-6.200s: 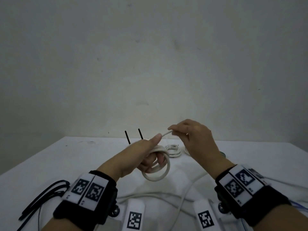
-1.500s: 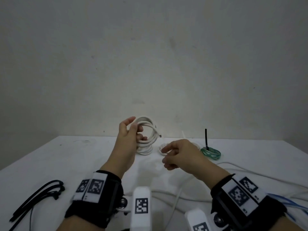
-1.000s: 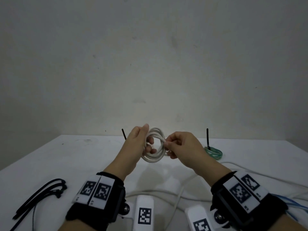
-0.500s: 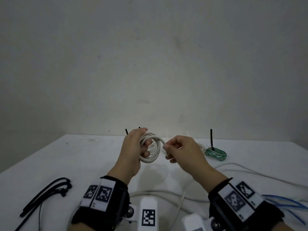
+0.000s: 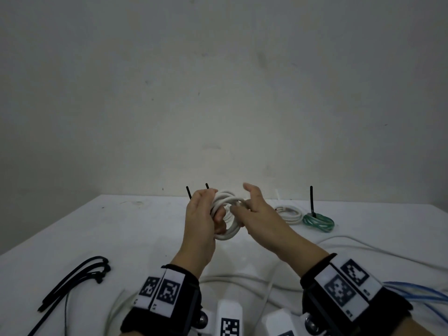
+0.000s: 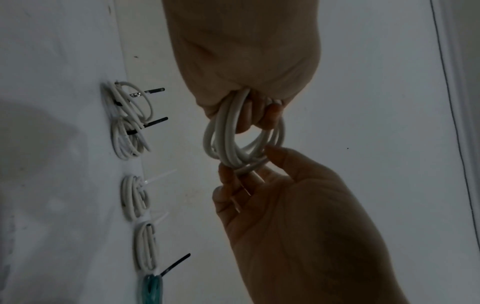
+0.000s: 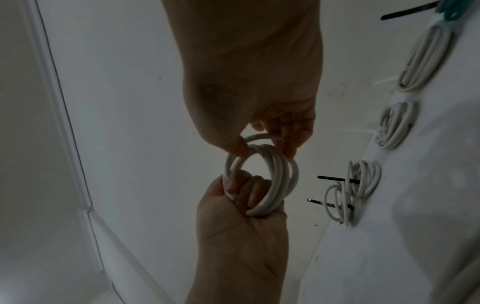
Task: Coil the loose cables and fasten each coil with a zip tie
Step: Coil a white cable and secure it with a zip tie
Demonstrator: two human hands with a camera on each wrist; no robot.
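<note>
Loose black zip ties (image 5: 75, 277) lie at the left of the white tabletop (image 5: 135, 234). Above its middle, your left hand (image 5: 200, 224) grips a white cable coil (image 5: 226, 215), fingers curled through the loops. Your right hand (image 5: 257, 217) pinches the coil's other side between thumb and fingertips. Farther right, a tied white coil (image 5: 289, 212) and a green coil (image 5: 318, 221) rest on the tabletop.

**Left wrist: white coil held in both hands**

My left hand (image 6: 249, 61) grips the white cable coil (image 6: 241, 142), fingers curled through it. My right hand (image 6: 293, 205) pinches its lower edge. On the table (image 6: 52, 61): four tied white coils (image 6: 130, 123), one green coil (image 6: 152, 288).
</note>
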